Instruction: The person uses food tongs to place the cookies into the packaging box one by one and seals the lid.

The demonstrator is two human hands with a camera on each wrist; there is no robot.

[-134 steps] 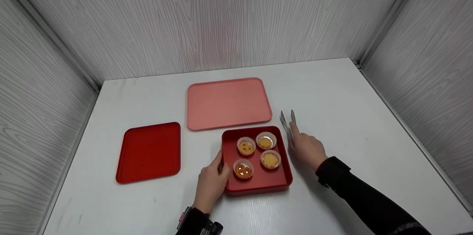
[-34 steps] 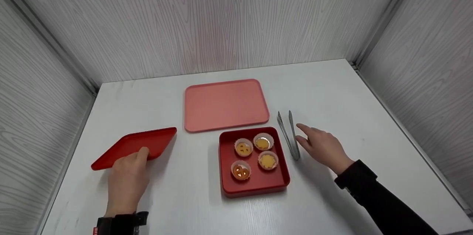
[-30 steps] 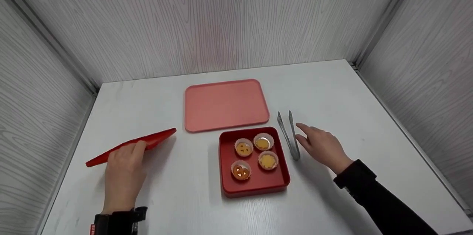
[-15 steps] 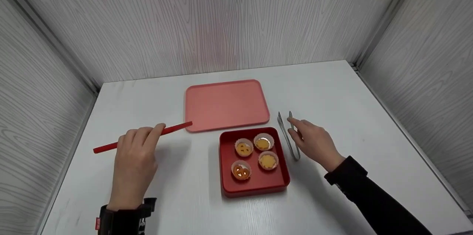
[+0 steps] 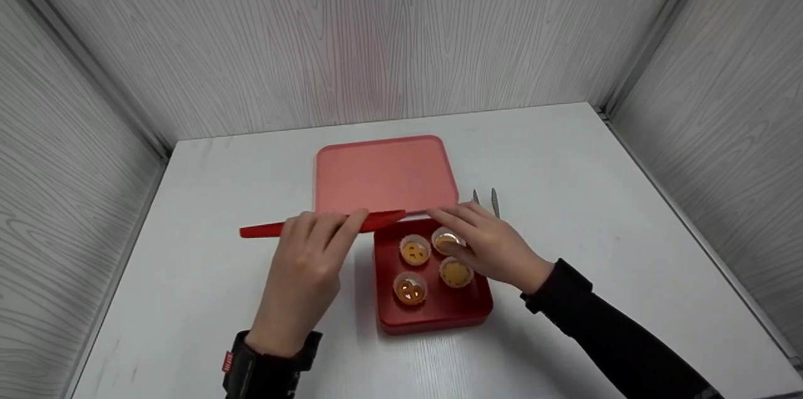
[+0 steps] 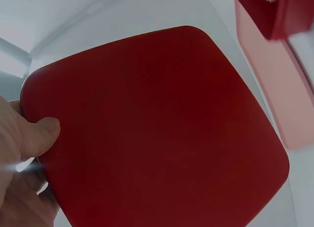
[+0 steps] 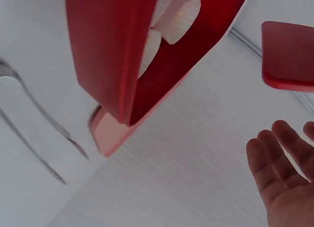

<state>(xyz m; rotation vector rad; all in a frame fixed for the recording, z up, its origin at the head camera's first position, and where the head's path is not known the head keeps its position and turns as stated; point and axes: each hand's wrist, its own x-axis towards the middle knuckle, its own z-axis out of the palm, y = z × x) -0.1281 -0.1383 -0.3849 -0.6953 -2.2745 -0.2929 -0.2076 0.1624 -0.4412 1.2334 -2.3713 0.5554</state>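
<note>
My left hand [image 5: 307, 267] grips a flat red lid [image 5: 260, 231] by its edge. In the head view the lid is seen almost edge-on, raised, its right end over the box's far left corner. The left wrist view shows my thumb pressed on the lid's [image 6: 157, 129] broad face. Below stands a red square box [image 5: 433, 320] holding several small tarts in paper cups, among them a pretzel-shaped one [image 5: 411, 291] and a yellow one [image 5: 456, 272]. My right hand [image 5: 492, 248] hovers over the box's right side, fingers extended towards the lid and apart from it.
A pink tray [image 5: 382, 173] lies flat behind the box. Metal tongs [image 5: 495, 201] rest on the white table right of the box, mostly hidden by my right hand in the head view; the right wrist view shows the tongs [image 7: 41, 112] spread. Grey wood-grain panels [image 5: 376, 41] enclose the table.
The left hand has let go of the box, lifted the red lid from the left and carried it rightwards, tipping it. The right hand has released the tongs and moved left over the box.
</note>
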